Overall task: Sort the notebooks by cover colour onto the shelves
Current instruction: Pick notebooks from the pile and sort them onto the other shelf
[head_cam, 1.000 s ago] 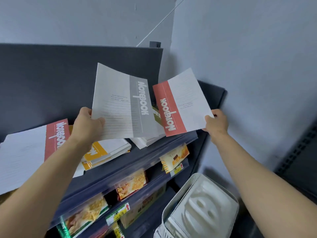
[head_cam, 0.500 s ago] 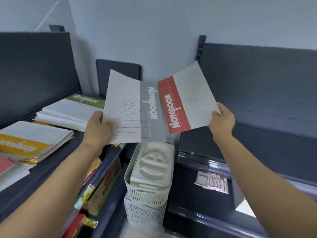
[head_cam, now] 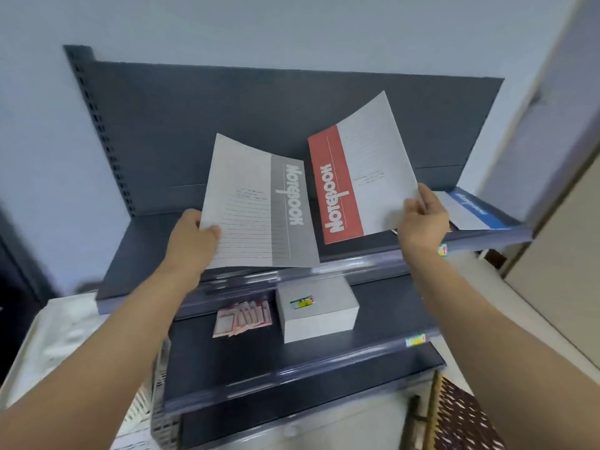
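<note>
Grey-banded notebook (head_cam: 259, 206) pinched in the left hand (head_cam: 191, 237), red-banded notebook (head_cam: 360, 180) pinched in the right hand (head_cam: 422, 222), both held over the top shelf (head_cam: 146, 254). A blue-banded notebook (head_cam: 470, 211) lies at its right end

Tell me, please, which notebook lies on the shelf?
The blue notebook, at the shelf's right end; left hand holds the grey notebook, right hand the red notebook.

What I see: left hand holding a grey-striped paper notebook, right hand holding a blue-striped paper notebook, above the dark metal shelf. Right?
Not quite: the head view shows the right hand holding a red-striped paper notebook. The left hand does hold the grey-striped paper notebook above the dark metal shelf.
</note>
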Motion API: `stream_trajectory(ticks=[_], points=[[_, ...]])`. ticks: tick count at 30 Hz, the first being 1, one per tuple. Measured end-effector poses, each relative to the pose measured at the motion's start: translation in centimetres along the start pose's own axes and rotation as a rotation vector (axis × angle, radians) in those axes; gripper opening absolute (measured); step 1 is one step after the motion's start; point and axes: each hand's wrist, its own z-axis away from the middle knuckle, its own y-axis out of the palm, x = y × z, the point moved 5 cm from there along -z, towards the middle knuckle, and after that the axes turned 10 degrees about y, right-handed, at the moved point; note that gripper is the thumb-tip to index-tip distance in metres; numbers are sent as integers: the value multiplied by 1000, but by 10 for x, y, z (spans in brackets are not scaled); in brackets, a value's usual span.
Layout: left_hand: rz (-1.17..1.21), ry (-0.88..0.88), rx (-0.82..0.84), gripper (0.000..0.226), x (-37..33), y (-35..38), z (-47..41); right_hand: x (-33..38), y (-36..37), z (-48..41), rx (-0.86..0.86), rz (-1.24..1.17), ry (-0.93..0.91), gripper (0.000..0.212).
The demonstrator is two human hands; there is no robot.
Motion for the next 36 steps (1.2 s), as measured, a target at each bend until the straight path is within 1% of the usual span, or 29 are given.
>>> stream_trajectory(ticks=[4, 7, 10, 14, 17, 21, 25, 26, 30, 36], points=[[35, 1, 52, 7, -44, 114, 9, 0, -88, -80, -132, -11, 3, 40], [52, -4, 82, 6, -68, 180, 9, -1, -135, -132, -220, -77, 30, 47], [60, -14, 102, 6, -84, 229, 3, -3, -167, -175, -298, -169, 63, 50], [52, -33, 123, 8, -91, 281, -16, -6, -187, -214, -358, -90, 66, 51], [66, -76, 135, 10, -85, 318, -35, -15, -190, -245, -367, -87, 77, 54], [67, -138, 171, 18, -70, 358, -63, -20, -180, -281, -349, -103, 83, 56], [26, -156, 189, 15, -63, 384, -88, -26, -166, -318, -329, -131, 79, 49], [19, -167, 184, 15, -61, 387, -92, -28, -161, -325, -319, -129, 81, 45], [-51, -214, 161, 23, -48, 386, -106, -37, -139, -349, -287, -79, 113, 47], [-143, -286, 89, 29, -26, 368, -115, -52, -87, -379, -147, -42, 132, 46]])
